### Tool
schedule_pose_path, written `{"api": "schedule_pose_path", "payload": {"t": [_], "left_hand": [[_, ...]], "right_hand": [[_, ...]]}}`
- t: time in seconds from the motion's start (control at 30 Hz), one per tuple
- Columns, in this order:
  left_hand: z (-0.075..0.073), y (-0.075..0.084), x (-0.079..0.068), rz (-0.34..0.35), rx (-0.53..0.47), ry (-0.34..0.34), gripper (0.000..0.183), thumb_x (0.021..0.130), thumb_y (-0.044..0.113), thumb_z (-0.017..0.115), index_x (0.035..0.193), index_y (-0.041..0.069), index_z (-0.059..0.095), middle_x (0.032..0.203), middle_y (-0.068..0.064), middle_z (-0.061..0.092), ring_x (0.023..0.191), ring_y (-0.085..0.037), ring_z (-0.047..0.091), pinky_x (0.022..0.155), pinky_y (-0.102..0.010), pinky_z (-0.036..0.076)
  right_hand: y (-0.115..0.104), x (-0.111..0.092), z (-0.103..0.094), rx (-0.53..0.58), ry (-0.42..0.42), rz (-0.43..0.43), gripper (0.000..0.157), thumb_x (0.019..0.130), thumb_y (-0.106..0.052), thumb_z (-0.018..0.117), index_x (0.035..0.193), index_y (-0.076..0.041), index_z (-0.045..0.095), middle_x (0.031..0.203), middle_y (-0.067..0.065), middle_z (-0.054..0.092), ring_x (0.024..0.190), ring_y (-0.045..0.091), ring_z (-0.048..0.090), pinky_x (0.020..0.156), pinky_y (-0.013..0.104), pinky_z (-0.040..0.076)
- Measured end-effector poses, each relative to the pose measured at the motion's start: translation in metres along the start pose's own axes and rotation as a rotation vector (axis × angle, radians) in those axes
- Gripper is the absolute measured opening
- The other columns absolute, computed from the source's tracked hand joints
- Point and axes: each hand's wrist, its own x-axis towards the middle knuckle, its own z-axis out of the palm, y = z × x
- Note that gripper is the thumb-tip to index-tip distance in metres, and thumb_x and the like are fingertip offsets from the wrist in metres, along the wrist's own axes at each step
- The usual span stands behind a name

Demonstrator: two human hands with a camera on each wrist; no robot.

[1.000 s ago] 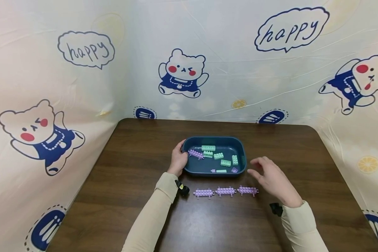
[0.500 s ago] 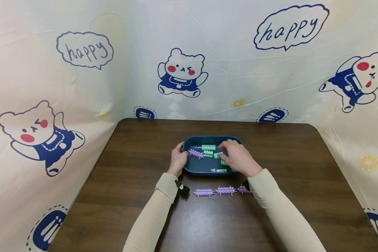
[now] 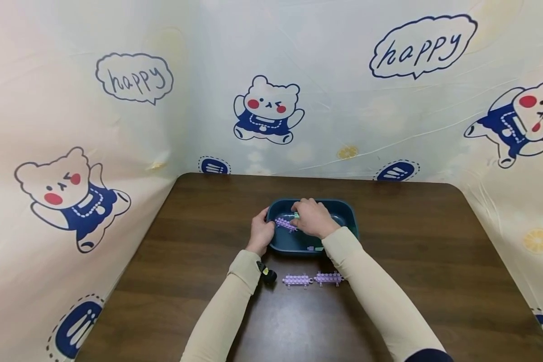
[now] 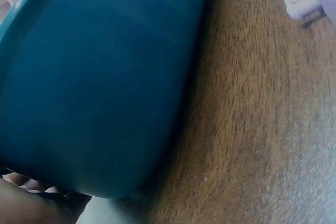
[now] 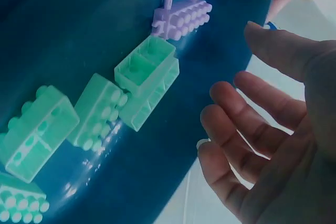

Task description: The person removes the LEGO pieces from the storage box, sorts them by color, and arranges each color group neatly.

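My left hand [image 3: 260, 232] grips the left end of a dark blue-green tray [image 3: 294, 248], thumb at the rim. Its fingertips show below the tray wall [image 4: 100, 82] in the left wrist view. Over the tray is my right hand [image 3: 315, 219], near a purple studded block [image 3: 284, 223] with small side pegs. Seen from the right wrist, thumb and curved fingers are spread apart around nothing. Several mint-green building blocks [image 5: 98, 111] lie in the tray beside the purple block [image 5: 184, 17]; the right hand hides most of them in the head view.
In front of the tray, purple studded blocks [image 3: 297, 280] stand in a row on the brown wooden table [image 3: 199, 226]. My right forearm covers the row's right end. A printed cloth [image 3: 326, 115] hangs behind the table.
From the right of the tray, my right hand has moved left and in over it, toward the purple block. My left hand keeps its hold on the tray. The head view has shifted slightly.
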Motion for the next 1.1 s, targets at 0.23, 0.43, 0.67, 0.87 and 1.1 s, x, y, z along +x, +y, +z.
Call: {"api": "schedule_pose_path", "payload": {"t": [0.23,0.43,0.67,0.87,1.1], "left_hand": [[0.000,0.001,-0.003,0.002,0.011,0.011,0.053,0.090,-0.004,0.048,0.142,0.007,0.050,0.141,-0.013,0.051,0.129,-0.029,0.046,0.105,-0.048,0.038],[0.001,0.001,-0.003,0.004,0.009,0.014,0.053,0.089,-0.005,0.048,0.141,0.007,0.051,0.140,-0.013,0.052,0.128,-0.027,0.047,0.104,-0.046,0.040],[0.001,0.002,-0.004,0.003,0.025,0.017,0.053,0.090,-0.004,0.049,0.141,0.008,0.051,0.140,-0.012,0.052,0.129,-0.028,0.047,0.105,-0.047,0.038],[0.002,0.002,-0.003,0.001,0.022,0.016,0.053,0.089,-0.005,0.048,0.141,0.007,0.050,0.141,-0.012,0.052,0.129,-0.027,0.047,0.105,-0.046,0.038],[0.000,0.001,-0.002,-0.002,0.018,0.016,0.054,0.089,-0.005,0.047,0.142,0.007,0.050,0.141,-0.011,0.051,0.130,-0.027,0.045,0.107,-0.047,0.036]], "right_hand": [[-0.004,0.009,0.011,-0.019,-0.069,-0.016,0.041,0.091,-0.030,0.068,0.125,-0.007,0.066,0.121,0.010,0.063,0.113,0.031,0.053,0.095,0.049,0.043],[-0.005,0.010,0.022,-0.053,-0.109,0.010,0.040,0.091,-0.031,0.068,0.123,-0.007,0.067,0.119,0.011,0.063,0.108,0.029,0.054,0.097,0.048,0.043],[-0.002,0.010,0.035,-0.122,-0.047,0.006,0.033,0.090,-0.032,0.069,0.112,-0.008,0.072,0.106,0.009,0.063,0.098,0.027,0.053,0.091,0.047,0.045],[0.001,0.013,0.043,-0.168,-0.017,0.013,0.030,0.090,-0.033,0.069,0.107,-0.009,0.074,0.105,0.009,0.064,0.097,0.027,0.051,0.092,0.047,0.044],[0.002,0.013,0.043,-0.157,-0.001,0.018,0.026,0.090,-0.031,0.069,0.102,-0.009,0.075,0.101,0.007,0.065,0.094,0.025,0.049,0.088,0.043,0.044]]}}
